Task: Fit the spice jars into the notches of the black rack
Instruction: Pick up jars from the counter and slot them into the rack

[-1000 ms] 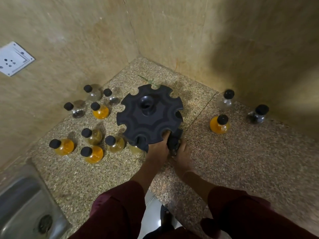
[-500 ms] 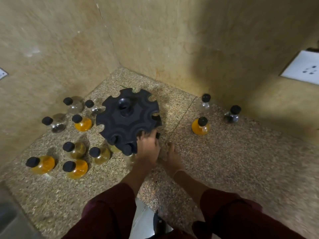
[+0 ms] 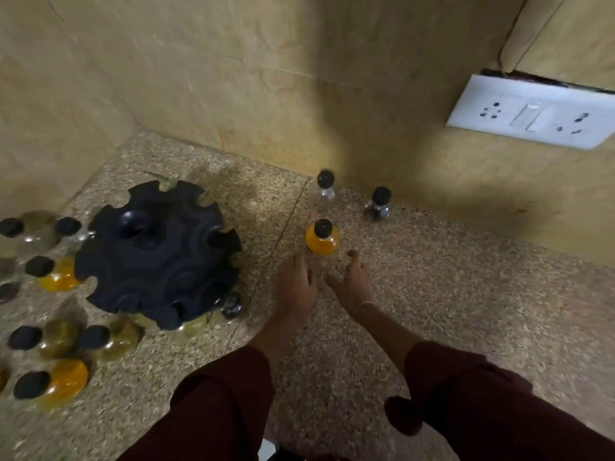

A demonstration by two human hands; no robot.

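No text, label, brand or number can be read on the jars (image 3: 322, 241), rack (image 3: 156, 254) or socket plate (image 3: 532, 114).

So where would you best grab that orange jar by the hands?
I'd pinch the orange jar at the narrow neck under its black cap, coming from above on the near side: it stands upright, its belly is round, and a clear jar and a dark jar stand behind.

Head view, steeply down, countertop (image 3: 432, 294) corner.
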